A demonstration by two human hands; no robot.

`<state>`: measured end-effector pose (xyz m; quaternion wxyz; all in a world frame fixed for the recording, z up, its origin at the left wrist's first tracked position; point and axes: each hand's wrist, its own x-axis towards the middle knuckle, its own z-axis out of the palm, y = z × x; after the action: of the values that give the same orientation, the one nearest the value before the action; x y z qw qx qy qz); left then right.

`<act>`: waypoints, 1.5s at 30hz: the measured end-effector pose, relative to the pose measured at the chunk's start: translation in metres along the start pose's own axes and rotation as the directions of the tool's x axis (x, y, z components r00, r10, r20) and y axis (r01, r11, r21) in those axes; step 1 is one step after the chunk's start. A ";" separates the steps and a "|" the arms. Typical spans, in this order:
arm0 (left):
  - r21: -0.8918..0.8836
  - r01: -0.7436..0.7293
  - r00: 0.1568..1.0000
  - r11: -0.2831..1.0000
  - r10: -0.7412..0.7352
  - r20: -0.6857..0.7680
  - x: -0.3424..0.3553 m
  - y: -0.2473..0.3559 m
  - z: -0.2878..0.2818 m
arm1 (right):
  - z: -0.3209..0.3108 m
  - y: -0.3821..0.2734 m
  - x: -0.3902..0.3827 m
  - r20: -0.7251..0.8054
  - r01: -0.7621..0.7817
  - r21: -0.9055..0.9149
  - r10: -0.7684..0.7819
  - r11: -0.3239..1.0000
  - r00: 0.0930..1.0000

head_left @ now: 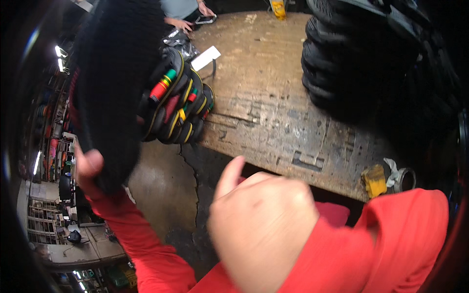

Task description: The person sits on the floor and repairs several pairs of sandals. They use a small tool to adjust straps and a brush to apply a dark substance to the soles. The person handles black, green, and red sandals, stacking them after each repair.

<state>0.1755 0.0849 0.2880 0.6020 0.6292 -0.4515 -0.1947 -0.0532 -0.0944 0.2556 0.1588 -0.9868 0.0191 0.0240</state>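
My left hand [89,164] grips the lower end of a long, dark, textured item [112,88] with a maroon edge, held upright at the left. My right hand [261,222], blurred, is at the lower middle just in front of the table edge, one finger extended and the others bent out of sight; whether it holds anything is hidden. Behind the dark item, a pile of black padded pieces [171,122] with yellow piping and red, yellow and green bands lies on the worn wooden table [259,73].
A tall stack of black items [342,63] stands at the right. A yellow cloth [373,179] and metal ring [408,181] lie at the near edge; white paper [205,57] and yellow container [278,9] farther back. Another person [181,14] holds a phone. Cluttered shelving [49,185] fills the left.
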 end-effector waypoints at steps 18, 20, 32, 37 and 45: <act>0.929 -0.079 0.957 0.363 -0.235 0.173 -0.024 -0.246 0.216 | 0.183 0.199 -0.113 0.355 -0.668 0.438 0.566 0.602 0.744; 0.921 -0.022 0.955 0.389 -0.264 0.134 -0.028 -0.235 0.220 | 0.181 0.199 -0.103 0.314 -0.677 0.348 0.600 0.648 0.736; 0.675 -0.177 0.945 0.717 -0.067 0.319 -0.059 -0.258 0.277 | 0.214 0.177 -0.132 0.053 -0.546 0.812 0.906 0.206 0.421; 0.693 0.011 1.000 0.720 -0.011 -0.005 -0.008 -0.283 0.189 | 0.267 0.162 -0.093 -0.202 -0.510 0.751 0.881 0.421 0.429; 0.524 0.197 0.978 0.828 -0.201 -0.050 -0.059 -0.331 0.215 | 0.247 0.188 -0.100 -0.334 -0.597 0.584 0.833 0.551 0.442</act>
<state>0.0854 -0.0369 -0.0810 0.3816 0.8127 -0.4216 -0.1273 -0.1718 -0.1924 -0.0326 0.3068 -0.7838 0.4954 -0.2148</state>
